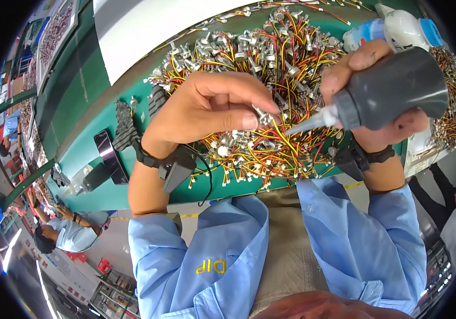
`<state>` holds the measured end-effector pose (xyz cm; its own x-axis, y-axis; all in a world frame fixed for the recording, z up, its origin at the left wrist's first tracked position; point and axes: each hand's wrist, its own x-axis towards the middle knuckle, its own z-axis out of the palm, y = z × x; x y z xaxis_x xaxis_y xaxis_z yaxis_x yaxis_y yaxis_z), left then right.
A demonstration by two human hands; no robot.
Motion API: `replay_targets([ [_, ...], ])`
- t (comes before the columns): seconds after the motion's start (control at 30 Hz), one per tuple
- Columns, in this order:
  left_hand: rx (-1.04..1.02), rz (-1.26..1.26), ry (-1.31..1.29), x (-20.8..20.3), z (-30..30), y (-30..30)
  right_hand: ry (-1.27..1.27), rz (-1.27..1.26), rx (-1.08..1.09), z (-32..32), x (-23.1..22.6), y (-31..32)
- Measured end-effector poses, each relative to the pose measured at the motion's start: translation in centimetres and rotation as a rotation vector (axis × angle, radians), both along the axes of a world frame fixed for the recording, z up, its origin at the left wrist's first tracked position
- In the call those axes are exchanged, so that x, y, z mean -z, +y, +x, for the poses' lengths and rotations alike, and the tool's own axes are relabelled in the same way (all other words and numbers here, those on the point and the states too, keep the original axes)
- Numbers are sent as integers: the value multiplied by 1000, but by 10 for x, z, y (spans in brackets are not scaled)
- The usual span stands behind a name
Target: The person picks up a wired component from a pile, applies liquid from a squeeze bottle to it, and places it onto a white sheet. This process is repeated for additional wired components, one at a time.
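Between the thumb and forefinger of my left hand (198,111) is pinched a small metal potentiometer (263,115) with thin coloured wires. My right hand (339,77) is wrapped round a dark grey squeeze bottle (400,85), tipped on its side. Its pale tapered nozzle (313,122) points left, a short gap away from the potentiometer. Whether any liquid comes out is too small to tell. Under and behind both hands lies a big heap of similar potentiometers (238,50) with red, yellow and black wires and white connectors.
On the green table (82,146), left of my arm, lie a phone (111,157), a dark striped cloth (125,127) and another dark bottle (96,177). A white sheet (148,26) is at the back. A blue-capped white bottle (408,29) is behind my right hand. People (71,234) are farther off.
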<state>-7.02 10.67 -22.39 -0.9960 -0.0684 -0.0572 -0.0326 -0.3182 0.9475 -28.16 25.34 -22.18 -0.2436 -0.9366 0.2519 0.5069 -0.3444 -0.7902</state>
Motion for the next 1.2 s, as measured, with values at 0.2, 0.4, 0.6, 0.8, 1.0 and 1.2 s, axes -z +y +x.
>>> replay_targets([
  [0.2,-132,36,59,5,2,5,113,-176,-101,0,10,-4],
  [0.4,-171,77,-21,7,9,5,-141,-353,-429,19,2,-14],
  [0.6,-254,198,-10,8,9,5,30,-265,-408,20,4,-7],
  [0.8,-178,172,1,6,11,0,13,-97,-216,-1,-4,3],
  [1.0,-198,176,-12,6,9,2,149,-9,-65,9,-6,6],
  [1.2,-200,110,26,11,10,2,219,185,72,18,-16,7],
])
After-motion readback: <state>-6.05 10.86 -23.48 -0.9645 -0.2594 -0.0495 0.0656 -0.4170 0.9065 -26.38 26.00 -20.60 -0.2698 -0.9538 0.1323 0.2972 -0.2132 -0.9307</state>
